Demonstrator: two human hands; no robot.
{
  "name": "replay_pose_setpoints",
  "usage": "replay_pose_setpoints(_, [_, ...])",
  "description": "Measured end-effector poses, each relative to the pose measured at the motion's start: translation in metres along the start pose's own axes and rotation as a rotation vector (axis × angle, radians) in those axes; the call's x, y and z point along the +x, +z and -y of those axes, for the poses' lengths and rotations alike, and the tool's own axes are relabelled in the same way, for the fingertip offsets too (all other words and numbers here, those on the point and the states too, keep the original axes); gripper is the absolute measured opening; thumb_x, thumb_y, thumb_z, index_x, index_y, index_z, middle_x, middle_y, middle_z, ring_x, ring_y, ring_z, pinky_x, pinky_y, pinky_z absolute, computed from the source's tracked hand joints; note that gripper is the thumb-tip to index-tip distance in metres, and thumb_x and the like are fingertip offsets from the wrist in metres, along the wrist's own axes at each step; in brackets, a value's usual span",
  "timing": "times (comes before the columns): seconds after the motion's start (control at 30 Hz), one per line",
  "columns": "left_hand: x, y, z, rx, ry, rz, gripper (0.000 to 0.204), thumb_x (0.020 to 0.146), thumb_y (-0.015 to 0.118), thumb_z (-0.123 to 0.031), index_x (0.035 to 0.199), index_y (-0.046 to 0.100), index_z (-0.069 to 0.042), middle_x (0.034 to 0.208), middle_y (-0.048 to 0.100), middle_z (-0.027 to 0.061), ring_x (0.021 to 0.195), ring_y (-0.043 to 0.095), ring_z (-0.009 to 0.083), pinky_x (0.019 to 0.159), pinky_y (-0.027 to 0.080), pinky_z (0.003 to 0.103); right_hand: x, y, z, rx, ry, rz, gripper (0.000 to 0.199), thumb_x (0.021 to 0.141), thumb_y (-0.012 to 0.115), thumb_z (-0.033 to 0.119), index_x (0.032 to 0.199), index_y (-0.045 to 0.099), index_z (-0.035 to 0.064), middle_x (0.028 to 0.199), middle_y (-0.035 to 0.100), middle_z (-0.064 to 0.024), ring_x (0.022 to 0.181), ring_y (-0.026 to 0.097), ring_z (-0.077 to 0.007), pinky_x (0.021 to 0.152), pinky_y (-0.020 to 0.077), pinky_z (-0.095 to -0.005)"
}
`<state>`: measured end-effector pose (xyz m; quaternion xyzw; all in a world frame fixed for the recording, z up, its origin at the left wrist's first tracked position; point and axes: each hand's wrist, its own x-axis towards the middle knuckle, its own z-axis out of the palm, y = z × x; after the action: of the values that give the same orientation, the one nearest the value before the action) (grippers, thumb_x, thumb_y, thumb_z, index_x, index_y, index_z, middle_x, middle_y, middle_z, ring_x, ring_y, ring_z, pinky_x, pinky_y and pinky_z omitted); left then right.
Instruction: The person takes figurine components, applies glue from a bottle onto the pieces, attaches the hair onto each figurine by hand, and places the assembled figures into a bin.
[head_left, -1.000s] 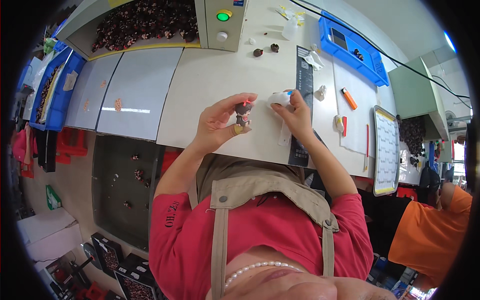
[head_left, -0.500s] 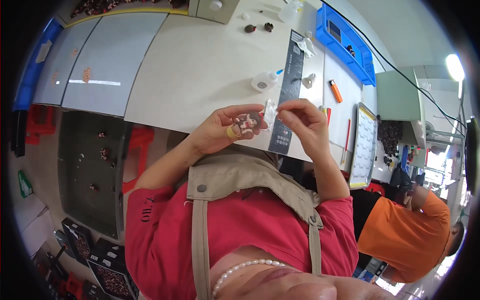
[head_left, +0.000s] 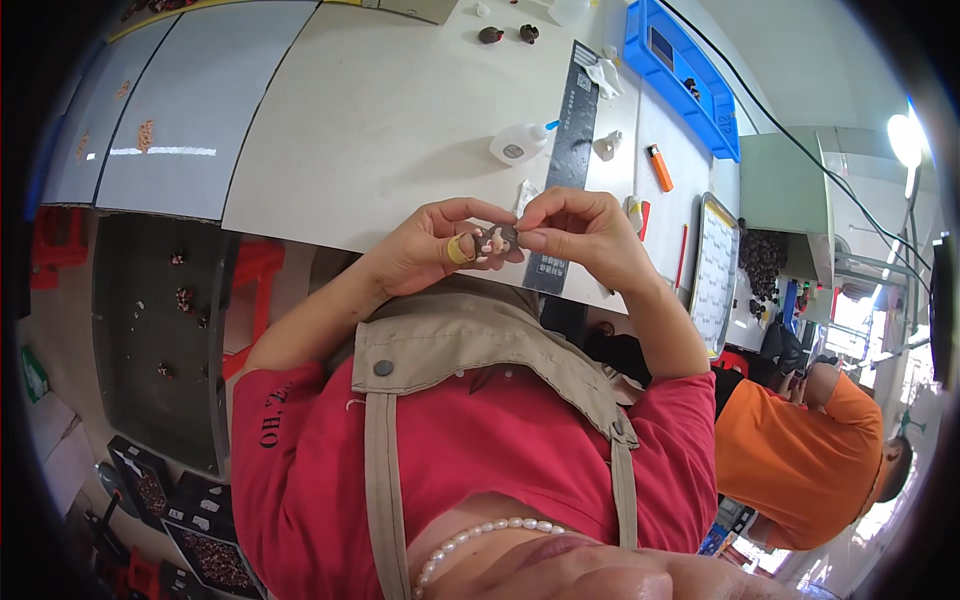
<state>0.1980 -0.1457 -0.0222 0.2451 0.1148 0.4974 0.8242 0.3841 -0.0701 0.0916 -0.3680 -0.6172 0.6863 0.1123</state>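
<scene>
Both hands meet over the near edge of the white table (head_left: 380,110), close to my chest. My left hand (head_left: 430,250) pinches a small dark part (head_left: 507,236) between thumb and fingers; a yellow band sits on one finger. My right hand (head_left: 580,235) closes on the same small part from the right, fingertips touching those of the left. A white glue bottle (head_left: 515,147) with a blue tip lies on the table just beyond the hands, beside a dark ruler-like strip (head_left: 565,170).
Two small dark pieces (head_left: 505,34) lie at the far table edge. A blue tray (head_left: 685,75), an orange lighter (head_left: 660,167) and a white ridged tray (head_left: 715,270) sit to the right. A person in an orange shirt (head_left: 800,460) works at the right. Grey panels (head_left: 150,110) lie left.
The view has tilted down and the hands have come nearer my chest. The right hand has left the glue bottle on the table and now pinches the small part together with the left.
</scene>
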Motion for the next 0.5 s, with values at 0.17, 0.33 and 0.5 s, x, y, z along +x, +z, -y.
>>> replay_pose_setpoints(0.17, [0.002,-0.002,0.002,-0.023,-0.025,0.022,0.061,0.071,0.076,-0.030,0.119,0.050,-0.002,0.108,0.060,0.0134,0.100,0.061,0.0268,0.084,0.052,0.033,-0.001,-0.003,-0.001,0.026,0.019,0.019,0.010,0.080,0.066,0.004,0.089,0.063,-0.0008,0.086,0.066,-0.0075,0.083,0.062,-0.0120,0.076,0.0484,-0.0246])
replay_pose_setpoints(0.33, [0.003,-0.002,0.003,-0.058,-0.051,0.024,0.056,0.070,0.077,-0.027,0.116,0.053,-0.003,0.108,0.061,0.0132,0.099,0.061,0.0276,0.084,0.052,0.033,-0.002,-0.006,-0.008,0.041,0.023,0.008,0.010,0.079,0.067,0.005,0.087,0.064,0.0000,0.086,0.065,-0.0071,0.082,0.061,-0.0117,0.075,0.0475,-0.0238])
replay_pose_setpoints(0.5, [0.007,-0.001,0.005,-0.105,-0.101,0.036,0.053,0.068,0.078,-0.023,0.112,0.056,-0.005,0.104,0.062,0.0126,0.099,0.061,0.0286,0.083,0.053,0.032,-0.008,-0.007,-0.014,0.114,0.039,0.023,0.009,0.078,0.067,0.004,0.086,0.064,0.0000,0.086,0.065,-0.0076,0.083,0.061,-0.0125,0.077,0.0473,-0.0244])
